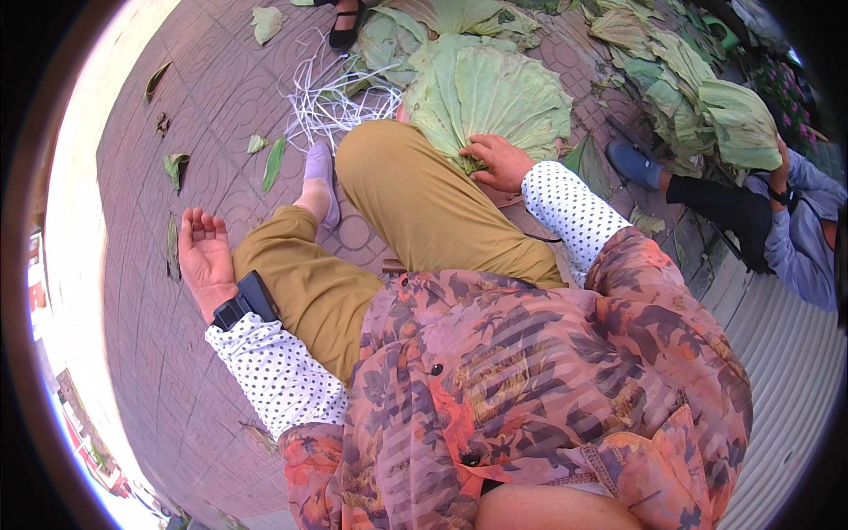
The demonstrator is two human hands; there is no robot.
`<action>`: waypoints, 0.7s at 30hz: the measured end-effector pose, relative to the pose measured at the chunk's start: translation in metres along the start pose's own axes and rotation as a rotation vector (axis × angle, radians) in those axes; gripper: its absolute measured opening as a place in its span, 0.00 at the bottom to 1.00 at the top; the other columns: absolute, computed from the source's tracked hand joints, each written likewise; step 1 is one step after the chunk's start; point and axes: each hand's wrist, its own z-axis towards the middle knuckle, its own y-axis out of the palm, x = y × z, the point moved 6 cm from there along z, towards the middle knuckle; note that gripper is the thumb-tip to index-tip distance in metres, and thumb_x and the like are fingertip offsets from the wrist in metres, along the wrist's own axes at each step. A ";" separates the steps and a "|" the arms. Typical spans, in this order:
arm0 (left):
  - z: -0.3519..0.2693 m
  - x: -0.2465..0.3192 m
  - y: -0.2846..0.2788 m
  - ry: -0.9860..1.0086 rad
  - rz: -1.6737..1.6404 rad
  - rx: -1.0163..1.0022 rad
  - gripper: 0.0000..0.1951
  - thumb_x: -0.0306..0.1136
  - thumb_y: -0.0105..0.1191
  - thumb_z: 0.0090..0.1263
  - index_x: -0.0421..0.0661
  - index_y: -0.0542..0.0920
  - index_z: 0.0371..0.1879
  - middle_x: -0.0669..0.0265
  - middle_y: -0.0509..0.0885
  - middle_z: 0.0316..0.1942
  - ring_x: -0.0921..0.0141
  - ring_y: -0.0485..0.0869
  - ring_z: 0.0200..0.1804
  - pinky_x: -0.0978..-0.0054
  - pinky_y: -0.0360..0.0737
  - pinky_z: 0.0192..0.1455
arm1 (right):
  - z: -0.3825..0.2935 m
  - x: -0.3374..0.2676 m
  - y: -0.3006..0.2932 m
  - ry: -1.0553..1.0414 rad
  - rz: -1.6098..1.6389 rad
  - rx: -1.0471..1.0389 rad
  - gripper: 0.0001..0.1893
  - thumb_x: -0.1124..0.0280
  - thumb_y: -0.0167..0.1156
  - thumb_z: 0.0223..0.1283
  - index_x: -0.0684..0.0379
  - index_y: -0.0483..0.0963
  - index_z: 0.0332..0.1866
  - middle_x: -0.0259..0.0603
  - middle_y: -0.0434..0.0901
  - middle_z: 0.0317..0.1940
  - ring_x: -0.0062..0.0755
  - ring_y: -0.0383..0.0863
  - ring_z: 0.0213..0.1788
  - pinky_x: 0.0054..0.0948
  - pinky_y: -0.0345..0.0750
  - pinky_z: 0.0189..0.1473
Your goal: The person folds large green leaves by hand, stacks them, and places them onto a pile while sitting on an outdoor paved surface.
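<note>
My right hand [502,163] grips the gathered stem end of a stack of broad, pale green leaves [510,93] beside my right knee. The leaves fan out away from me, wilted and strongly veined. Under them, the edge of a pink object [505,197] shows; most of it is hidden. My left hand [204,255] is off to the left, palm up, fingers apart and slightly curled, with nothing in it. A dark device [248,299] is strapped to that wrist. Beyond my left foot lies a loose tangle of white string [338,99], touching the edge of more leaves.
A co-worker [795,218] on the right holds a leaf bundle [739,122] near a large leaf pile [669,86]. Another person's black shoe [346,26] stands at the top. Loose leaves [273,162] are scattered over the patterned paving [218,126]. A corrugated shutter [788,344] rises behind on the right.
</note>
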 end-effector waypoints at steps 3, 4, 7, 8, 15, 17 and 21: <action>0.000 -0.001 0.001 -0.003 -0.002 -0.006 0.09 0.30 0.53 0.78 0.41 0.82 0.51 0.64 0.86 0.47 0.68 0.82 0.47 0.65 0.80 0.56 | 0.002 0.004 0.002 -0.001 -0.002 -0.018 0.27 0.64 0.67 0.61 0.52 0.72 0.66 0.52 0.70 0.68 0.55 0.70 0.68 0.43 0.71 0.70; 0.000 -0.001 0.001 -0.003 -0.004 -0.005 0.09 0.29 0.53 0.78 0.41 0.82 0.51 0.64 0.86 0.47 0.68 0.82 0.47 0.65 0.80 0.56 | 0.002 0.002 0.001 -0.012 0.016 -0.014 0.25 0.66 0.65 0.63 0.52 0.72 0.66 0.52 0.71 0.67 0.55 0.72 0.67 0.43 0.72 0.68; 0.000 -0.001 0.001 -0.012 -0.016 -0.015 0.09 0.29 0.53 0.78 0.41 0.82 0.51 0.63 0.86 0.47 0.68 0.82 0.47 0.64 0.80 0.56 | 0.001 0.013 -0.007 0.015 0.174 -0.015 0.23 0.70 0.60 0.65 0.54 0.70 0.66 0.53 0.73 0.63 0.53 0.75 0.64 0.41 0.74 0.65; 0.001 -0.001 0.002 -0.014 -0.016 -0.018 0.09 0.29 0.53 0.78 0.41 0.82 0.51 0.63 0.86 0.47 0.68 0.82 0.47 0.64 0.80 0.56 | 0.000 0.018 -0.008 0.048 0.314 -0.021 0.23 0.72 0.57 0.67 0.54 0.70 0.67 0.53 0.75 0.61 0.53 0.77 0.62 0.41 0.75 0.63; 0.002 0.000 0.000 -0.012 -0.006 -0.015 0.10 0.30 0.53 0.78 0.40 0.82 0.51 0.63 0.86 0.47 0.68 0.82 0.46 0.64 0.81 0.55 | 0.000 0.012 -0.014 0.016 0.294 0.047 0.23 0.73 0.55 0.67 0.56 0.69 0.68 0.54 0.78 0.54 0.53 0.79 0.57 0.41 0.75 0.62; 0.001 0.001 -0.002 -0.012 -0.007 -0.018 0.09 0.29 0.53 0.78 0.41 0.82 0.51 0.63 0.87 0.47 0.68 0.83 0.46 0.64 0.80 0.56 | 0.000 0.005 -0.006 0.014 0.260 -0.015 0.24 0.71 0.59 0.66 0.55 0.70 0.67 0.53 0.77 0.59 0.53 0.77 0.60 0.42 0.75 0.63; 0.000 0.000 0.003 -0.018 -0.006 -0.024 0.09 0.30 0.53 0.78 0.41 0.82 0.50 0.64 0.87 0.47 0.68 0.83 0.45 0.65 0.80 0.55 | -0.003 0.001 0.004 -0.041 -0.016 0.005 0.28 0.63 0.65 0.63 0.53 0.70 0.69 0.54 0.70 0.67 0.58 0.70 0.68 0.45 0.73 0.68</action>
